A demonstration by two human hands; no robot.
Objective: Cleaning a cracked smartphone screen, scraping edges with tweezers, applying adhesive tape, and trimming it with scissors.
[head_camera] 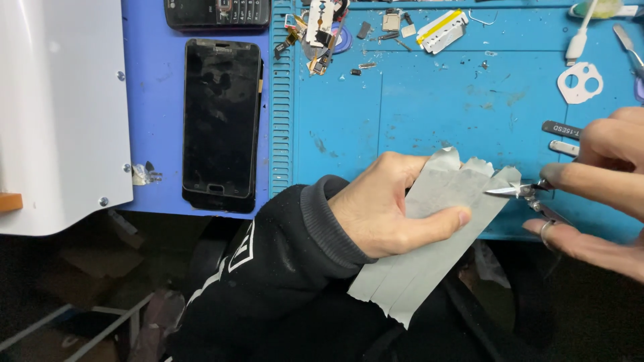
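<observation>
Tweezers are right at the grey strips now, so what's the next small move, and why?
Probably pinch the nearest strip's edge: the tweezers in the right hand point at the upper right edge of the grey strips, which the left hand holds fanned out over the blue mat.

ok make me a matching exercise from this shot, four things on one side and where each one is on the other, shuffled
Things:
1. grey tape strips
2. tweezers
3. black smartphone
4. white camera-hole bezel

Places:
A. flat on the blue mat, far right
B. pinched in the left hand
C. face up left of the mat's ridged edge
D. in the right hand, tips at the tape

Pairs: 1-B, 2-D, 3-C, 4-A
</observation>
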